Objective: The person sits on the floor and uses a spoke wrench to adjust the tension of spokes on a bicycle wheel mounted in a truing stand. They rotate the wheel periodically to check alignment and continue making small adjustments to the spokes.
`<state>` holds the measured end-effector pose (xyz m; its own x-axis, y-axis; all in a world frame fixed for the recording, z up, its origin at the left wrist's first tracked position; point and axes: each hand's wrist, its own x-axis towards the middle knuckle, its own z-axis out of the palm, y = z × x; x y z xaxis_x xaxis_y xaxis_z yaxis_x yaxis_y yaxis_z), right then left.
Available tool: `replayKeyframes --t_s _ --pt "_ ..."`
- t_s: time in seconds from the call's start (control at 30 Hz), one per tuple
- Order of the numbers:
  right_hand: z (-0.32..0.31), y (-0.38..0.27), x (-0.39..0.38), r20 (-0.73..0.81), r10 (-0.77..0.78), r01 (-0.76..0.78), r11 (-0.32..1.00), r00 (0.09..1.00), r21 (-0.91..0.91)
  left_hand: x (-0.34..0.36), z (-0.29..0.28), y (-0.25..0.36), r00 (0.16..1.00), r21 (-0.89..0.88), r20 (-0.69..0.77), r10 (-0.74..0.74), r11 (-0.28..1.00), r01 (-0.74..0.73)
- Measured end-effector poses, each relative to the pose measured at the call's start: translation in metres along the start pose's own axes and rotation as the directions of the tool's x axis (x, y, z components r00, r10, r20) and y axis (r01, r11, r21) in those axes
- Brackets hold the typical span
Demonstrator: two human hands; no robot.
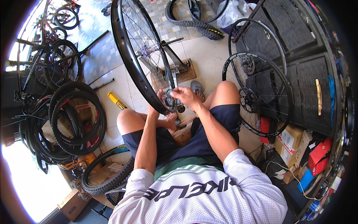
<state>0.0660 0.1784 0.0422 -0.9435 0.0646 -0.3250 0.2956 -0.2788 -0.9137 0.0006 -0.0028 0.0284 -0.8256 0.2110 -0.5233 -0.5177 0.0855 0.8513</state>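
Observation:
A bare bicycle wheel [125,50] with a wide black rim, no tyre and thin spokes stands upright in a metal truing stand [172,61] on a wooden base [182,76]. My left hand [160,95] is closed around the lower part of the wheel; the rim hides much of it, and its fingertips show among the spokes. On the other side of the rim, my right hand [185,97] is closed in a pinch by the spokes near the rim. A small greenish thing lies by its fingertips, too small to make out.
Several tyres [76,117] and bicycles [61,56] stand at the left. Two wheels [257,93] lean on a dark cabinet [311,89] at the right. A yellow tool [116,100] is on the floor near my left knee. Loose tyres [199,28] lie ahead. Cardboard boxes [289,143] stand lower right.

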Motion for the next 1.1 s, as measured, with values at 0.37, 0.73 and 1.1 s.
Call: replayKeyframes --t_s 0.37,0.73,1.1 --pt "-0.008 0.028 0.009 -0.034 -0.046 0.029 0.918 0.998 -0.396 0.008 -0.004 -0.018 0.983 0.115 0.149 0.104 0.986 -0.122" --pt "0.003 -0.004 -0.006 0.059 -0.114 0.129 0.870 0.992 -0.475 0.004 -0.002 -0.009 0.991 0.102 0.081 0.105 0.988 -0.113" --pt "0.003 0.019 0.005 -0.009 -0.131 0.116 0.907 0.991 -0.404 0.006 -0.003 -0.006 0.988 0.181 0.096 0.120 0.974 -0.136"
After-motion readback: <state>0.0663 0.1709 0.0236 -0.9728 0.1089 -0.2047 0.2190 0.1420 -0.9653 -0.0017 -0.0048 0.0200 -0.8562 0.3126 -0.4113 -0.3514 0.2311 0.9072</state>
